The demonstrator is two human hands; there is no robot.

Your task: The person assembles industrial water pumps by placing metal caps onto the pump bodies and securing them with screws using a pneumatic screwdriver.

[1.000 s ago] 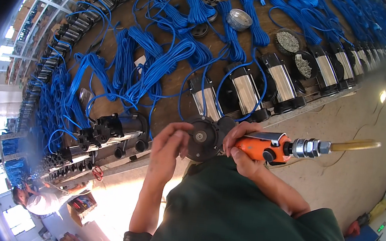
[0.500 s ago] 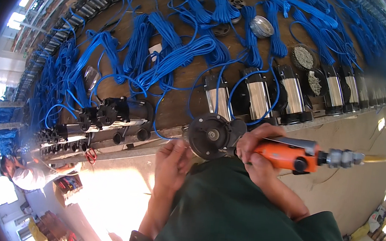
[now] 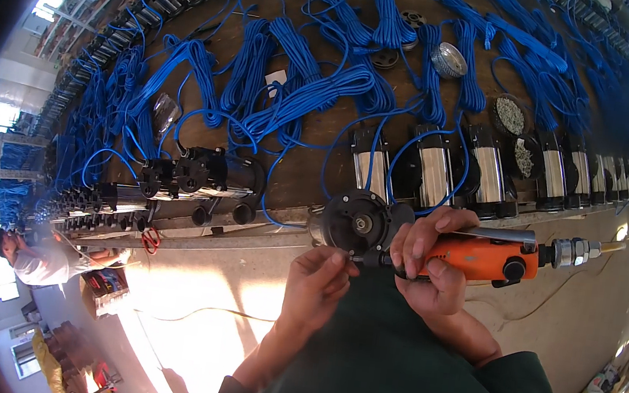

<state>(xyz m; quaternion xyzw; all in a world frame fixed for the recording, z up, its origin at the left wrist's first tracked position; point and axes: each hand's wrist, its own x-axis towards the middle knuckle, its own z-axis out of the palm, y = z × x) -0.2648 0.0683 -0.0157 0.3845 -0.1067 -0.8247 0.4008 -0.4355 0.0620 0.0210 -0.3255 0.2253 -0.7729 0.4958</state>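
An orange air screwdriver lies level in my right hand, whose fingers wrap round its front end. Its bit points left, toward the fingertips of my left hand. Those fingertips are pinched together at the bit's tip; what is between them is too small to make out. Just beyond both hands is the round black end cover of a pump motor, with screw heads on its rim and a shaft in its middle. My fingers and the tool hide its near edge.
Steel-bodied motors line the table's near edge, with more black-ended motors at left. Blue cable bundles cover the brown tabletop. Bowls of screws stand at right. Another person is at far left.
My left hand has moved right, up to the screwdriver's tip, and its fingers pinch there. The screwdriver's bit now shows in front of the cover. The whole view has shifted slightly.
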